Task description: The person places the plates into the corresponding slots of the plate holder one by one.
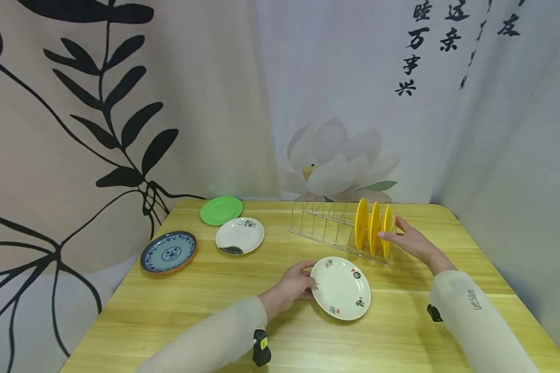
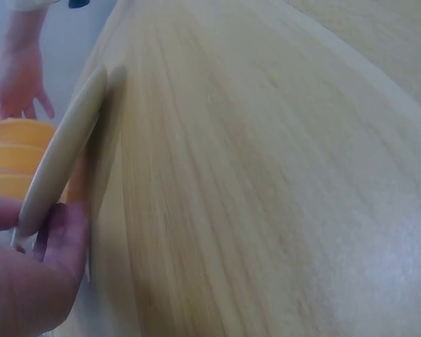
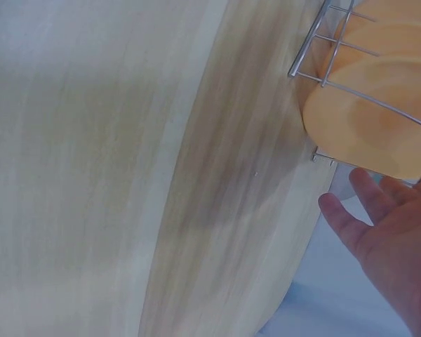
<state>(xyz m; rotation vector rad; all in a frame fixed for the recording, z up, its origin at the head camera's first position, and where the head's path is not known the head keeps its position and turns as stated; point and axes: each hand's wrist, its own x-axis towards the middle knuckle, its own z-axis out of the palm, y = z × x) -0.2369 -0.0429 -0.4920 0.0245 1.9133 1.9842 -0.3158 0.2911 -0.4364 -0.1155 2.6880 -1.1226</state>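
Observation:
My left hand point(image 1: 294, 287) pinches the left rim of a white plate point(image 1: 341, 288) with small printed motifs. In the left wrist view that plate point(image 2: 63, 154) is seen edge-on, tilted above the wood, between thumb and fingers. A wire dish rack point(image 1: 324, 235) holds 3 yellow plates point(image 1: 374, 228) upright at its right end. Beside that end is my right hand point(image 1: 413, 243), its fingers spread. In the right wrist view the fingers point(image 3: 342, 219) lie close to the outermost yellow plate point(image 3: 379, 116); whether they touch the rack cannot be made out.
On the left of the wooden table point(image 1: 205, 311) lie a blue patterned plate point(image 1: 170, 252), a white plate point(image 1: 242, 233) with a dark design, and a green plate point(image 1: 221, 210). Printed curtains point(image 1: 214, 103) hang behind the table and along its right side.

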